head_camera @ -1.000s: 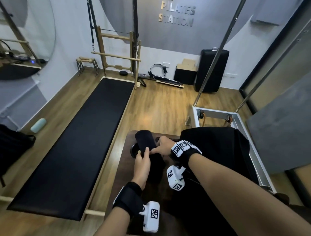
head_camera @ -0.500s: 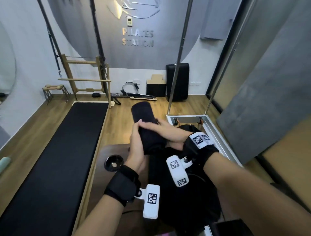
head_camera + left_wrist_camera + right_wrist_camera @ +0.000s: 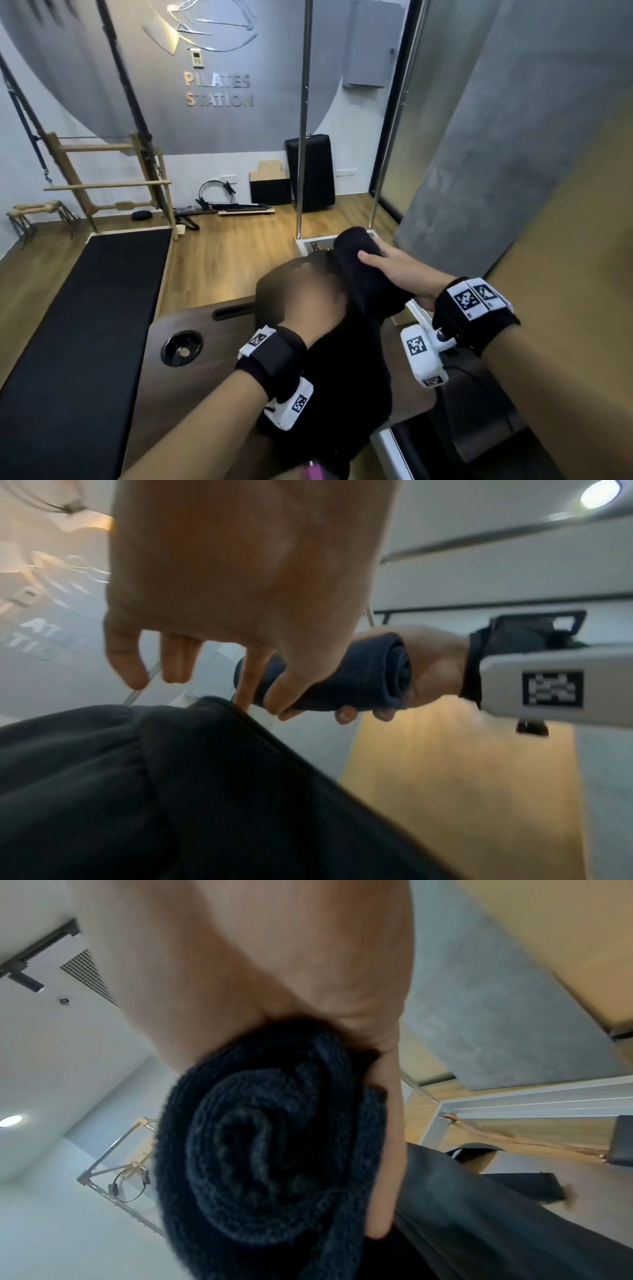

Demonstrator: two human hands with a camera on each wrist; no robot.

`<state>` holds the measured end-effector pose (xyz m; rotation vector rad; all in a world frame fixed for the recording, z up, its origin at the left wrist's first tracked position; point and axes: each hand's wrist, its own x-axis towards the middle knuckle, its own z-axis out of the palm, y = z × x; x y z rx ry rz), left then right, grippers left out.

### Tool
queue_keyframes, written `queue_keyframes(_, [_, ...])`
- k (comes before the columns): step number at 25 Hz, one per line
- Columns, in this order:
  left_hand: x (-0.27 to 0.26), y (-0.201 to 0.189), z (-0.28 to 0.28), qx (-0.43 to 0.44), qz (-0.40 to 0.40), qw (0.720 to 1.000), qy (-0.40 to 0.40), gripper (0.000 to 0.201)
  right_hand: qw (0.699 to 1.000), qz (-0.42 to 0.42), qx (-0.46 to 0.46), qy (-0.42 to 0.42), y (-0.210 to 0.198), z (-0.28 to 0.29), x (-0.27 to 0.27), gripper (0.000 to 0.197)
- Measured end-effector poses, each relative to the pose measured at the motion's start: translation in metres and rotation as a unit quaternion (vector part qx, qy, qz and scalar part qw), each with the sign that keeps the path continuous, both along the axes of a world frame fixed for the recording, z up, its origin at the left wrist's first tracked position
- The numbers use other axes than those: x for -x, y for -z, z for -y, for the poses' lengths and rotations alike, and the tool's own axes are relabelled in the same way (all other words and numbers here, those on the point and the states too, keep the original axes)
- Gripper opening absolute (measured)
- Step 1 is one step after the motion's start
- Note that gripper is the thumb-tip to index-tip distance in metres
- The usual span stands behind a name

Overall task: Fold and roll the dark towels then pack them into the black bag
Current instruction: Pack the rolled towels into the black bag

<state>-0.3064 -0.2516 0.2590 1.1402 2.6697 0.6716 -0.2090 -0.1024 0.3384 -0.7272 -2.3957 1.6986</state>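
My right hand [image 3: 394, 270] grips a rolled dark towel [image 3: 370, 277] and holds it in the air above the far end of the black bag [image 3: 342, 394]. The roll's spiral end [image 3: 267, 1137] fills the right wrist view, with my fingers [image 3: 387, 1123] wrapped round its side. My left hand [image 3: 310, 284] is blurred and hovers low over the bag, holding nothing. In the left wrist view its fingers [image 3: 174, 664] hang loosely, and one fingertip reaches the bag's rim [image 3: 222, 704]. The bag lies crumpled on a dark wooden table [image 3: 191, 394].
A round cup recess [image 3: 181, 347] and a slot are set in the table left of the bag. A long black padded bed [image 3: 85, 325] runs along the left. Metal poles [image 3: 303, 137] and a white frame [image 3: 394, 445] stand beyond and right of the table.
The rolled towel went from the table up into the air and to the right in my right hand. My left hand let go of it and dropped to the bag.
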Motion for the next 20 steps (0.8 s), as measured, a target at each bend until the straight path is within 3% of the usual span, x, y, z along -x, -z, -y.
queue_keyframes(2, [-0.008,0.000,-0.003,0.091,-0.033,0.995,-0.021,0.037,1.000,0.017,0.011,-0.018,0.004,0.002,-0.010,0.047])
queue_keyframes(5, [-0.006,-0.004,0.000,0.142,-0.029,0.988,-0.046,0.037,0.995,0.078,-0.006,-0.059,0.014,0.007,-0.009,0.047])
queue_keyframes(10, [0.004,-0.013,0.011,0.089,0.016,0.995,-0.035,0.055,0.985,0.114,-0.050,-0.116,0.039,0.021,0.022,0.044])
queue_keyframes(14, [0.006,-0.018,0.022,0.078,0.043,0.996,-0.011,0.064,0.992,0.096,-0.019,-0.078,0.058,0.027,0.061,0.035])
queue_keyframes(20, [0.011,-0.030,0.026,0.061,0.127,0.990,0.022,0.082,0.993,0.088,-0.073,-0.002,0.070,0.031,0.101,0.041])
